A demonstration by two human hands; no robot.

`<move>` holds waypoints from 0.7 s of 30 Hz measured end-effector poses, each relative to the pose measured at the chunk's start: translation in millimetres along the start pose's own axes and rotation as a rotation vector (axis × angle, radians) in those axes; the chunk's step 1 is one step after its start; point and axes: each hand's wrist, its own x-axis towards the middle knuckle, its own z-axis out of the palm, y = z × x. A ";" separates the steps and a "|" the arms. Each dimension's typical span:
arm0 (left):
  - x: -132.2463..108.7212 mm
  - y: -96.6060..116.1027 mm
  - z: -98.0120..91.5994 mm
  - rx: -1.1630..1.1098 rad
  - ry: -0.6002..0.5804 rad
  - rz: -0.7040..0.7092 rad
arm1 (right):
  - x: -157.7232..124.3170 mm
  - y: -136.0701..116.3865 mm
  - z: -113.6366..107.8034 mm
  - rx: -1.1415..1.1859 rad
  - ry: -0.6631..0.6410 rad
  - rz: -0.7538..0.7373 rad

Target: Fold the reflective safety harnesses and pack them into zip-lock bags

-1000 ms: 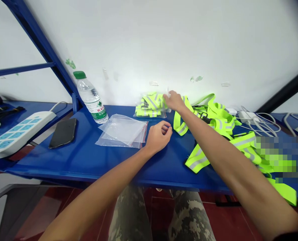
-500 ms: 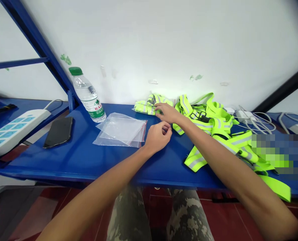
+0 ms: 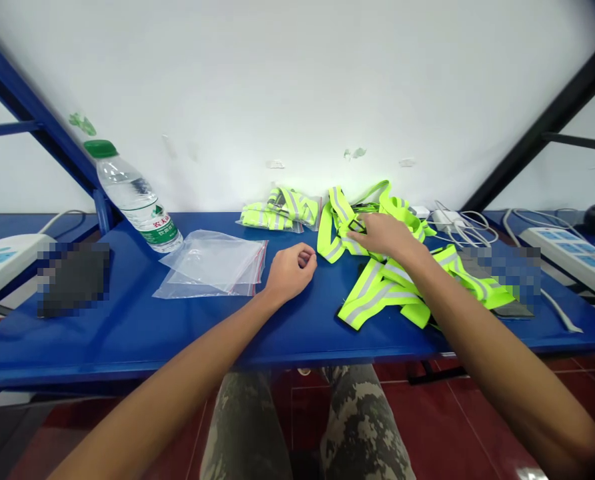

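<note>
My left hand (image 3: 291, 272) rests on the blue table with its fingers loosely curled and nothing visible in them. Just left of it lie several clear zip bags (image 3: 212, 263) with red seal edges, overlapping. My right hand (image 3: 385, 235) reaches into a tangle of neon-yellow reflective straps (image 3: 377, 293) with grey stripes, which look like reflective vests. Its fingers are bent round a strap near a black buckle; the palm hides part of the hold. Folded yellow straps in clear bags (image 3: 280, 210) lie near the wall, between and beyond both hands.
A water bottle (image 3: 136, 200) with a green cap stands at the back left. A blurred dark flat object (image 3: 75, 280) lies at the left. A white charger with cables (image 3: 450, 220) sits behind the straps. Power strips (image 3: 572, 250) flank the table (image 3: 187, 333).
My right hand has left the bagged straps and moved right onto the loose pile. The pile's right-hand strap end no longer hangs over the front edge. My left hand stays curled; the view has shifted right.
</note>
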 end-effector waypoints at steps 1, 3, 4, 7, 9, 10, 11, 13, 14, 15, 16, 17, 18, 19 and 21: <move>0.4 0.2 0.2 0.006 0.000 0.004 | -0.4 1.4 6.0 0.016 -0.010 0.006; 0.9 0.7 0.3 0.009 0.002 0.013 | 0.2 0.6 17.9 0.067 -0.004 -0.026; 1.0 1.0 0.3 0.009 0.002 0.016 | 1.0 -0.6 23.1 0.098 0.015 -0.053; 0.7 2.0 0.8 0.008 -0.005 0.019 | 5.0 -3.0 33.4 0.231 0.104 -0.151; 0.6 2.6 1.2 0.006 -0.009 0.011 | 7.1 -3.3 34.6 0.342 0.171 -0.186; 1.0 3.0 1.1 0.000 -0.006 0.003 | 7.3 -3.7 33.0 0.402 0.212 -0.193; 2.0 3.7 0.4 -0.012 0.000 -0.008 | 6.7 -4.8 29.8 0.471 0.256 -0.189; 6.7 6.5 -2.4 -0.050 0.014 -0.034 | 2.6 -10.1 18.2 0.656 0.356 -0.176; 10.6 9.2 -4.5 -0.077 0.015 -0.046 | -0.7 -14.4 10.0 0.770 0.398 -0.172; 15.5 13.0 -6.6 -0.109 0.002 -0.053 | -4.6 -19.6 0.5 0.892 0.430 -0.170; 21.1 18.0 -8.5 -0.145 -0.022 -0.052 | -8.7 -25.5 -9.6 1.011 0.449 -0.172; 26.9 24.0 -9.7 -0.183 -0.051 -0.036 | -12.6 -31.8 -19.8 1.113 0.455 -0.176; 32.7 30.7 -10.2 -0.220 -0.074 -0.005 | -16.0 -37.8 -29.4 1.204 0.460 -0.178; 37.8 37.5 -9.7 -0.256 -0.079 0.038 | -18.7 -43.3 -37.7 1.275 0.458 -0.186; 45.4 48.4 -6.4 -0.310 -0.019 0.131 | -21.6 -51.2 -49.2 1.369 0.451 -0.222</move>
